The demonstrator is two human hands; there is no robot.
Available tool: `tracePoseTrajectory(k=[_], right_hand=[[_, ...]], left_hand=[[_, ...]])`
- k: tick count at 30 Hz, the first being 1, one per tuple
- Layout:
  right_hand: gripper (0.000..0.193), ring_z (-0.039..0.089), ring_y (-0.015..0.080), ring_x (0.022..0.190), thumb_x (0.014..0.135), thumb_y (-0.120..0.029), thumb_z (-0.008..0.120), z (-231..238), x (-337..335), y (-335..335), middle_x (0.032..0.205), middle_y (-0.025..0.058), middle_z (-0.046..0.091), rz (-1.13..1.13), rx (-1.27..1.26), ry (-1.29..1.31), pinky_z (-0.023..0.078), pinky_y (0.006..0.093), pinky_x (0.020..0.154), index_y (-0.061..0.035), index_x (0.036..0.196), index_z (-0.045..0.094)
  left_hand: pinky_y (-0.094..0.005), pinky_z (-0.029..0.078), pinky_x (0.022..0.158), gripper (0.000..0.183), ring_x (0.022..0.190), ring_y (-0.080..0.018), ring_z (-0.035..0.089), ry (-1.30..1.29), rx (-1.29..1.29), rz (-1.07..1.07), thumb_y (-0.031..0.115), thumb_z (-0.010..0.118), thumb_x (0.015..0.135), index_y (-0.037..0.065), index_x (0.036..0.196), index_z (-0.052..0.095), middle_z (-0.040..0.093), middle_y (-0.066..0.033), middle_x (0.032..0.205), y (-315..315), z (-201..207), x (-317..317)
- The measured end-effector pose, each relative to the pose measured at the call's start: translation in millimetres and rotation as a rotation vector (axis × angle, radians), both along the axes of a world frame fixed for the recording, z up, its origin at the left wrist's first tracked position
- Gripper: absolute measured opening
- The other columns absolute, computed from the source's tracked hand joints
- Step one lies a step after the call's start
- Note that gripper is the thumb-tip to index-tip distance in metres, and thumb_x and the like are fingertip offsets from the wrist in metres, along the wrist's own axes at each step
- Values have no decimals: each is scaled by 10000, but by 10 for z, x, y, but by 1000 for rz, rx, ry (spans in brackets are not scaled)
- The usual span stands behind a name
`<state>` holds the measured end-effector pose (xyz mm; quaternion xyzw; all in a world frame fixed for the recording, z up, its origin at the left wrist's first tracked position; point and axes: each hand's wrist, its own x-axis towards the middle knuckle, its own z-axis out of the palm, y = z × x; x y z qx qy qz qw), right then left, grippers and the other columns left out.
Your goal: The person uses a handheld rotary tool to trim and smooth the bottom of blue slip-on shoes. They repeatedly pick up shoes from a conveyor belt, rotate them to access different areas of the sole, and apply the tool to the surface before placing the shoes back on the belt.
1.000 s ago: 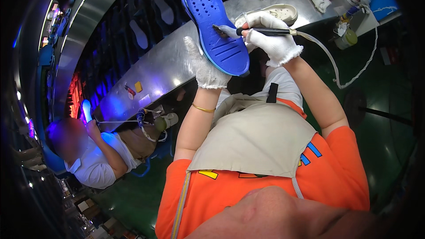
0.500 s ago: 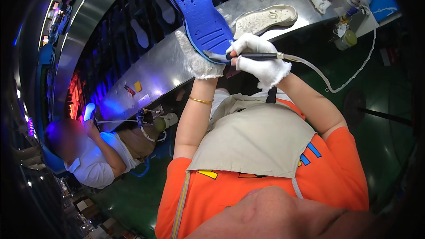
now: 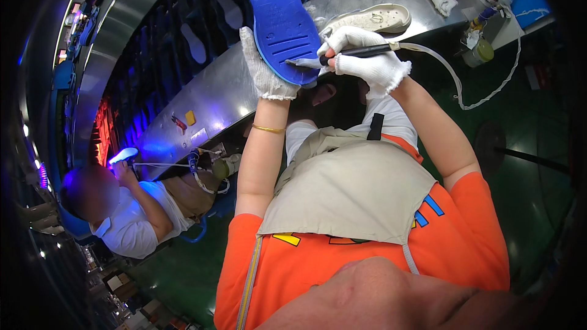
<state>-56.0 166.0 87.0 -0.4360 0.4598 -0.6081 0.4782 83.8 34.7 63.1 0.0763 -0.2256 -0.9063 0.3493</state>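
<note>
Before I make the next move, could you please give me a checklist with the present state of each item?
1. Blue, elongated shoe sole with round holes held by the white-gloved left hand: ok.
2. Slim, black-handled brush gripped by the right hand, in a white glove with bare fingertips: ok.
3. Brush bristles at the sole's grooved end: ok; how firmly they press: cannot tell.
4. Whitish flexible tube hanging slack from the handle's rear, off the sole: ok.
5. Cream-coloured shoe with a perforated surface, on the shiny metal bench, clear of the right hand: cannot tell, as they overlap in view.
</note>
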Motion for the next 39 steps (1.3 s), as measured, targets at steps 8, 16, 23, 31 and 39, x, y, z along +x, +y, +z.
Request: tracePoseTrajectory(k=[8, 16, 23, 31, 39], right_hand=[[144, 609, 128, 774, 787, -81, 681, -293, 41, 158, 887, 56, 625, 235, 139, -224, 523, 276, 705, -31, 900, 606], [189, 594, 108, 855, 774, 17, 665, 28, -13, 20, 973, 66, 617, 82, -305, 230, 506, 267, 774, -24, 938, 580], [145, 611, 142, 808, 713, -78, 638, -73, -88, -174, 856, 37, 645, 149, -231, 605, 499, 273, 771, -56, 856, 641], [208, 617, 118, 817, 672, -97, 656, 107, -279, -164, 878, 6, 672, 277, 141, 458, 502, 255, 714, -99, 879, 681], [219, 606, 112, 722, 676, -106, 643, 46, -414, -116, 859, 2, 660, 247, 267, 605, 519, 319, 553, -135, 890, 675]], left_hand=[[-517, 407, 1001, 798, 1212, -403, 472, -31, -174, 6, 665, 385, 858, 93, 1413, 358, 391, -267, 1384, -234, -9, 30], [-426, 494, 925, 590, 1049, -301, 605, -64, 0, -180, 522, 424, 927, 37, 1245, 527, 600, -165, 1182, -212, 116, 70], [-393, 536, 857, 495, 963, -274, 643, -329, -60, -252, 434, 451, 949, 18, 1200, 548, 625, -173, 1118, -242, 211, -31], [-329, 579, 703, 427, 782, -206, 673, -673, -135, -407, 402, 554, 914, 19, 1090, 617, 678, -129, 944, -210, 273, -82], [-334, 587, 650, 448, 726, -222, 679, -718, -147, -502, 409, 574, 901, 0, 1077, 620, 681, -142, 924, -259, 239, -127]])
